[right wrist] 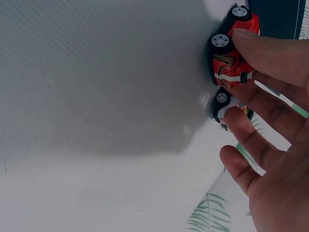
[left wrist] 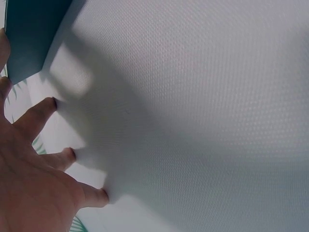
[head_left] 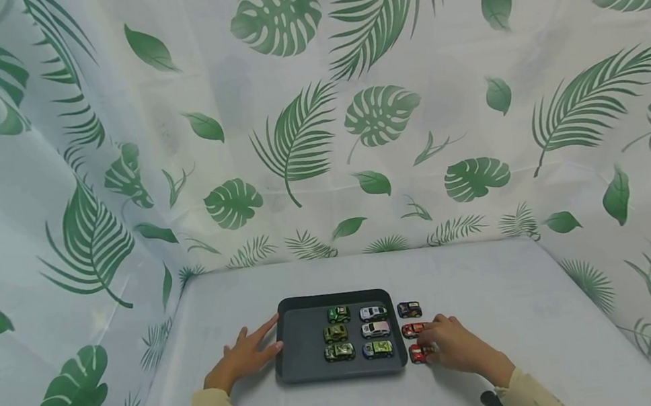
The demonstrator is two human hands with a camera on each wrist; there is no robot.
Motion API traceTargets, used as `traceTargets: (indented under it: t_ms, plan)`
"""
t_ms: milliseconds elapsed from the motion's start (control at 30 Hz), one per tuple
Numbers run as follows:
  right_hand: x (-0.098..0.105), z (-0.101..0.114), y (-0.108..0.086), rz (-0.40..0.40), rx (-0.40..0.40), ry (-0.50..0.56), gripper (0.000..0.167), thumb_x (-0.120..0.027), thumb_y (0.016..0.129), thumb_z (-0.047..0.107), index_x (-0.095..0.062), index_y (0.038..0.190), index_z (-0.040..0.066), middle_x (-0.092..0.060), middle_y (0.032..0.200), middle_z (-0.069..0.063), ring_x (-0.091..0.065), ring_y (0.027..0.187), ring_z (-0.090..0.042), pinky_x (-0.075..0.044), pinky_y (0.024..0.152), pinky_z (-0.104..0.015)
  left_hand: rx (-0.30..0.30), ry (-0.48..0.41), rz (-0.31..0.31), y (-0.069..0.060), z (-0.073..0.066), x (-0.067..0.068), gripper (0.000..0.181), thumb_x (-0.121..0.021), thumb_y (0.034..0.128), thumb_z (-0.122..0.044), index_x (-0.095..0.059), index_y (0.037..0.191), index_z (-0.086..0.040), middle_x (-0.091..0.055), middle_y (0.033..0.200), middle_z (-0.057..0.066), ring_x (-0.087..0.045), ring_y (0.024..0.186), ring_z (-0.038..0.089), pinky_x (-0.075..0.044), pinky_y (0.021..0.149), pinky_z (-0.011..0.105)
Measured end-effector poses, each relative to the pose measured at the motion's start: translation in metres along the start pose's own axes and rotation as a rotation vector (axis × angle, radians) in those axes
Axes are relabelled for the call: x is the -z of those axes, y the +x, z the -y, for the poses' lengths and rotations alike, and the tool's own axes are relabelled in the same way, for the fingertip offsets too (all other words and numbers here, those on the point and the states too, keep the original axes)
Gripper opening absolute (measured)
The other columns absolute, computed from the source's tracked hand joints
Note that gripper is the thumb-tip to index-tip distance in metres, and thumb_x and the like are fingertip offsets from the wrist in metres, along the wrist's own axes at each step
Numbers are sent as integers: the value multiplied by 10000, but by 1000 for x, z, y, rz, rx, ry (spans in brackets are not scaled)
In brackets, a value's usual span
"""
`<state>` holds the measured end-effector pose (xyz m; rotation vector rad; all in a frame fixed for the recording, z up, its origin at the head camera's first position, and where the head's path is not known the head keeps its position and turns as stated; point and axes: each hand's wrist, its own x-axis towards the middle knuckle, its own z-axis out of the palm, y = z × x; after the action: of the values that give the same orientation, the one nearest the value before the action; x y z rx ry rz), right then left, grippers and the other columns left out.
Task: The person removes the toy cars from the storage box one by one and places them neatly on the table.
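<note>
My left hand [head_left: 245, 358] touches the left edge of the dark grey tray [head_left: 304, 368], its fingers spread. In the left wrist view that hand [left wrist: 36, 169] has several fingertips on the white surface. To the right of the tray, my right hand [head_left: 462, 347] is at a red toy car [head_left: 420, 353]. The right wrist view shows the thumb and a finger of that hand [right wrist: 270, 111] pinching the red car [right wrist: 234, 65], other fingers extended. Just behind it stand an orange-red car [head_left: 412, 330] and a dark car [head_left: 409, 309].
Inside the tray, two columns of small cars stand: green ones, such as a green car [head_left: 339, 352], and to their right a white car [head_left: 375, 329] among others. Leaf-patterned sheets [head_left: 317, 231] rise behind and beside the white tabletop [head_left: 495, 290].
</note>
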<state>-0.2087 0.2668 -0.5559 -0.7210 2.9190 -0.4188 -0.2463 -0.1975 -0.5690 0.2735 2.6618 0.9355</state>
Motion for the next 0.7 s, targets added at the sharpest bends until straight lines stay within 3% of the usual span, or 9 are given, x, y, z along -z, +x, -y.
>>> traceTargets:
  t_ms: [300,567,700]
  plan:
    - [-3,-1,-3,-20,-12,-11,273,-943,778,106,-826,1025,122,-765,1012,24,-595,961,-224,-490,854,-510,-5,-1,-1,-1,1,-1,690,-653,1066,-488,-427,1667,-236,-420,1669,188,-131,1563,594,-51,1108,891]
    - [2,1,-2,-51,23,0,185,-880,899,259,-835,1021,126,-776,1002,18,-610,972,-232,-496,850,-538,-6,-1,-9,-1,3,-2,683,-654,1069,-470,-428,1665,-225,-415,1671,190,-127,1563,595,-47,1108,891]
    - [7,0,-2,-64,25,5,159,-840,942,259,-834,1016,119,-780,1001,6,-621,999,-255,-500,875,-576,-7,-13,-8,0,4,-2,694,-649,1065,-493,-422,1667,-231,-390,1687,185,-115,1566,593,-26,1114,885]
